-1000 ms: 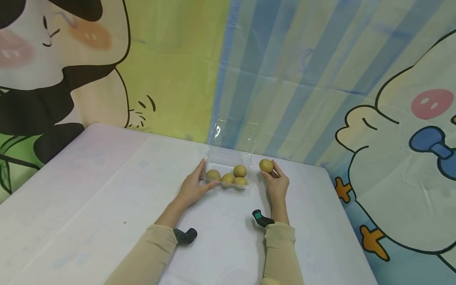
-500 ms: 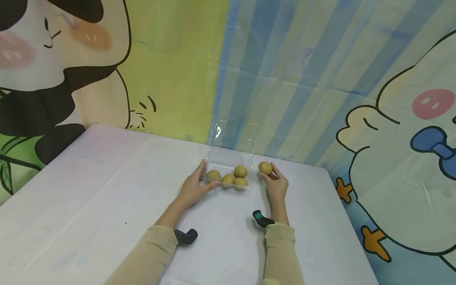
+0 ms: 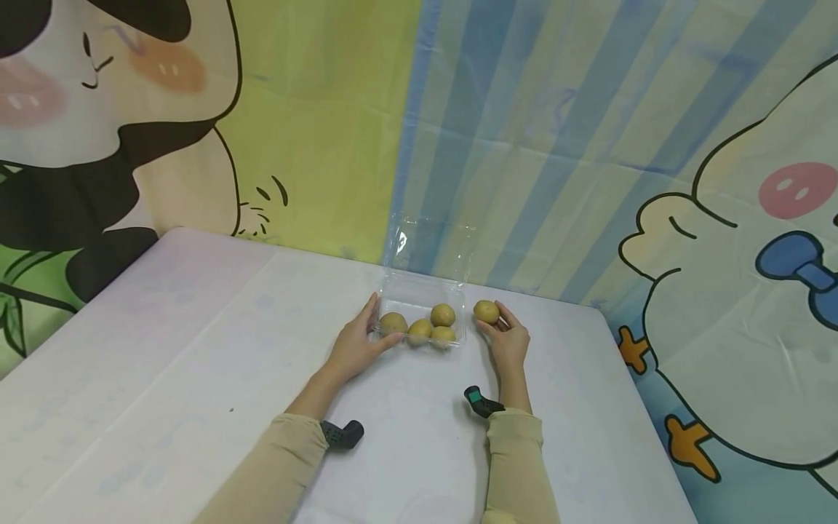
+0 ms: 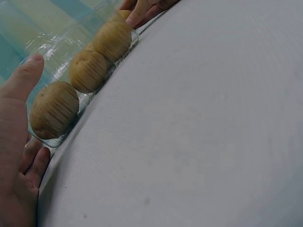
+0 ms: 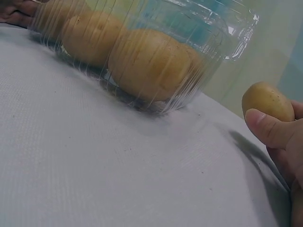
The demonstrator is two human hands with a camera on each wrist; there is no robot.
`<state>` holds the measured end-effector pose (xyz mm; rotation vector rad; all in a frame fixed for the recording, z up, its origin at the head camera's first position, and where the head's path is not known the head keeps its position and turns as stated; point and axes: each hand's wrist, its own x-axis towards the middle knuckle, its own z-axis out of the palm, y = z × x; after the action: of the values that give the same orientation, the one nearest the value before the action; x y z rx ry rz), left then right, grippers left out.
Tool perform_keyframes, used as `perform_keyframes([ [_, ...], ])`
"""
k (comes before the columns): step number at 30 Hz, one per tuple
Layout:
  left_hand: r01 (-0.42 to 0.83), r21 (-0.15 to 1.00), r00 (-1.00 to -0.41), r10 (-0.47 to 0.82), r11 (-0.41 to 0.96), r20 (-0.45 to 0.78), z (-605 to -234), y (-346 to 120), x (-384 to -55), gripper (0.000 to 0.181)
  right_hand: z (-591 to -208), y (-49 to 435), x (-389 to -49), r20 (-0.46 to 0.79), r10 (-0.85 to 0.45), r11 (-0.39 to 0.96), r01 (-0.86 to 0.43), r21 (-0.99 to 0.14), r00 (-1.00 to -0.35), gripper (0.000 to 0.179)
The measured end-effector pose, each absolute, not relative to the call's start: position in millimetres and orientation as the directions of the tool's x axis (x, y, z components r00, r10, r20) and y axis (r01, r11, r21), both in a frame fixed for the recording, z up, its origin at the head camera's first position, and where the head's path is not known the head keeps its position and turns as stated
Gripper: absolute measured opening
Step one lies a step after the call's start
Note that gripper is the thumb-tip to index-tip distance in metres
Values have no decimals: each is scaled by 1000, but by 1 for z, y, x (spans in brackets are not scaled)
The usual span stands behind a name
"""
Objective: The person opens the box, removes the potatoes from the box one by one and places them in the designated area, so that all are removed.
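A clear plastic clamshell box (image 3: 412, 287) stands on the table with its lid (image 3: 428, 247) raised at the back. Inside lie several yellow potatoes, among them a left one (image 3: 393, 323) and a back one (image 3: 442, 315); most line the front wall. My left hand (image 3: 353, 346) grips the box's left end, thumb at the front wall and fingers round the side. Just right of the box, my right hand (image 3: 511, 342) holds another potato (image 3: 486, 311) between thumb and fingers. The right wrist view shows this potato (image 5: 268, 102) above the table, apart from the box.
A white-covered table (image 3: 196, 378) extends around both hands. Behind it hangs a cartoon-printed cloth backdrop (image 3: 327, 131), close to the raised lid. Black devices are strapped to the left wrist (image 3: 342, 435) and right wrist (image 3: 483, 402).
My right hand has moved slightly down and left with its potato, a little closer to the box. The left hand and the box have stayed in place.
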<state>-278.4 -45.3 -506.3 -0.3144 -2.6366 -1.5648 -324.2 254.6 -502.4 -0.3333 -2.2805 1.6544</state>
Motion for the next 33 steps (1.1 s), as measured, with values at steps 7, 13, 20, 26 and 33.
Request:
perform_keyframes([
  [7, 209, 864, -977, 145, 459, 159, -506, -46, -278, 106, -504, 253, -324, 113, 323, 362, 13, -932, -940, 60],
  [13, 212, 868, -976, 140, 449, 166, -505, -46, -278, 106, -503, 253, -324, 119, 312, 389, 13, -921, -943, 59],
  [20, 208, 864, -977, 141, 458, 161, -506, -46, -278, 106, -503, 252, -324, 117, 291, 411, 14, -911, -949, 59],
  [26, 203, 866, -978, 135, 457, 158, -506, -46, -278, 106, -503, 252, -323, 105, 290, 422, 28, -906, -951, 61],
  [33, 205, 865, -978, 136, 458, 160, -506, -46, -278, 106, -503, 252, -322, 102, 280, 430, 30, -902, -954, 61],
])
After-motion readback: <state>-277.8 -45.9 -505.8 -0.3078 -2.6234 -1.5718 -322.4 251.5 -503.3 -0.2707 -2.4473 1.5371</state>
